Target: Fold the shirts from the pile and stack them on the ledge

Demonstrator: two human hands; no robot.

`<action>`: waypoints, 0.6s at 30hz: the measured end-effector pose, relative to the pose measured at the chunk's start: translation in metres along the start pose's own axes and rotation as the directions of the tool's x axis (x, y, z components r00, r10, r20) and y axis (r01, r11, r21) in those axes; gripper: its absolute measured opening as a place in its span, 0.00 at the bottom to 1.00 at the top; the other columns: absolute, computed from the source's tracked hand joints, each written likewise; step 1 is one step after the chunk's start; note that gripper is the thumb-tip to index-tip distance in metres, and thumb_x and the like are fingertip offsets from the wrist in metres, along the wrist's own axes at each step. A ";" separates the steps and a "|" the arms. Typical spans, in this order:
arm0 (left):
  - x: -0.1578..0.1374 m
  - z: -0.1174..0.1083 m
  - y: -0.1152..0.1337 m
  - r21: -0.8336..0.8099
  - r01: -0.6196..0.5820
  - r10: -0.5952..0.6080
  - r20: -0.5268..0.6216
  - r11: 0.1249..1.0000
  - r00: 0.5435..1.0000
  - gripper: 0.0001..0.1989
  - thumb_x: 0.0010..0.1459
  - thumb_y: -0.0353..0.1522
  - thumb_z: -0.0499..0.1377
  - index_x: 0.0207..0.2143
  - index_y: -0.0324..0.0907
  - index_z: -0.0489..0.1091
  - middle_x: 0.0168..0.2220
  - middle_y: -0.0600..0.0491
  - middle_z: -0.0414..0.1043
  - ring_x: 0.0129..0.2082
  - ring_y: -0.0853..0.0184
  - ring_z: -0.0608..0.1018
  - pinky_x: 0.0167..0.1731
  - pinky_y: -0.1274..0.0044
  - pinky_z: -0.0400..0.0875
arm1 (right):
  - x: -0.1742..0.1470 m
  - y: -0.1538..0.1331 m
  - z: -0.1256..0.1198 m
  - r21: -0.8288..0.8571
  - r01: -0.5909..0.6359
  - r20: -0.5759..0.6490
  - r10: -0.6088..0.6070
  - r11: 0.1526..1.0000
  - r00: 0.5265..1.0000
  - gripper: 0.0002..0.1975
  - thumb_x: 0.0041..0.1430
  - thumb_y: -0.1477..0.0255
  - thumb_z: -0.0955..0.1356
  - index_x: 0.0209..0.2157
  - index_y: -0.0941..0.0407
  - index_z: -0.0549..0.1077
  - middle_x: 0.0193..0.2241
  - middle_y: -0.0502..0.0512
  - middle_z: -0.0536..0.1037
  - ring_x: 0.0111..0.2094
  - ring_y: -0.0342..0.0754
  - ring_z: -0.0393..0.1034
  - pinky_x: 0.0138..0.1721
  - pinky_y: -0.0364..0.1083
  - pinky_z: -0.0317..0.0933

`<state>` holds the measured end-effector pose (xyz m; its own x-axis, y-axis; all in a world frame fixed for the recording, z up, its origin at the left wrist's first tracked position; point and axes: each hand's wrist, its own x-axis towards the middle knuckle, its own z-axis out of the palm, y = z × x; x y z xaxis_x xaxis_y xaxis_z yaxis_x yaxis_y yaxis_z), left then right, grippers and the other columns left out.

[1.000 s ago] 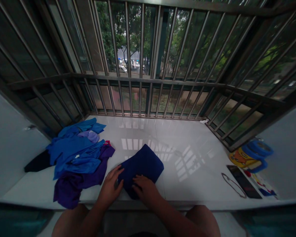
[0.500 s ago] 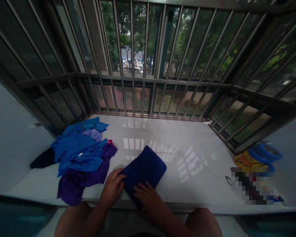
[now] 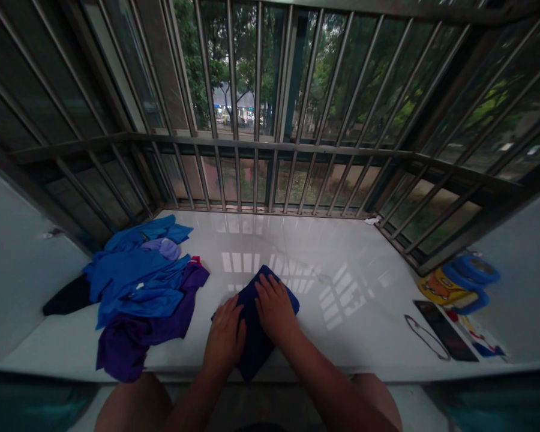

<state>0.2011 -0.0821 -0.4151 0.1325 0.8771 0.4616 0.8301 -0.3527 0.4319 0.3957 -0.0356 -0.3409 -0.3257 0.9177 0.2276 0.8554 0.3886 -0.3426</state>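
A dark blue folded cloth (image 3: 254, 348) lies on the glossy white ledge (image 3: 351, 252), its near corner at the front edge. My left hand (image 3: 227, 330) rests on the cloth's left side with the fingers laid flat. Farther up, my right hand (image 3: 273, 303) lies spread over the cloth's upper part, palm down. Both hands touch the cloth from above and neither grips it. What kind of garment it is does not show in its folded form.
Left of my hands is a heap of blue clothes (image 3: 137, 276) with a purple garment (image 3: 126, 348) at its front. A yellow and blue container (image 3: 447, 288), a dark flat phone-like object (image 3: 445, 330) and a cord loop (image 3: 425, 339) sit at right. Metal bars (image 3: 270, 147) close off the window behind.
My right hand has slid up and away from me, from the cloth's near part to its upper part. My left hand has moved from the left edge onto the cloth.
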 end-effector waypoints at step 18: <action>-0.040 0.006 -0.003 0.132 -0.235 0.196 0.255 0.963 0.947 0.43 0.71 0.45 0.59 0.81 0.48 0.46 0.80 0.43 0.51 0.77 0.46 0.63 0.70 0.51 0.66 | 0.009 0.063 0.017 -0.172 -0.262 0.078 0.278 0.950 0.957 0.31 0.76 0.61 0.61 0.76 0.54 0.63 0.78 0.60 0.58 0.79 0.64 0.48 0.75 0.70 0.41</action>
<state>0.1971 -0.1139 -0.4393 0.4265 0.8445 0.3238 0.8397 -0.5028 0.2053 0.4395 -0.0013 -0.3758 -0.1057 0.9931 0.0513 0.9669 0.1147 -0.2281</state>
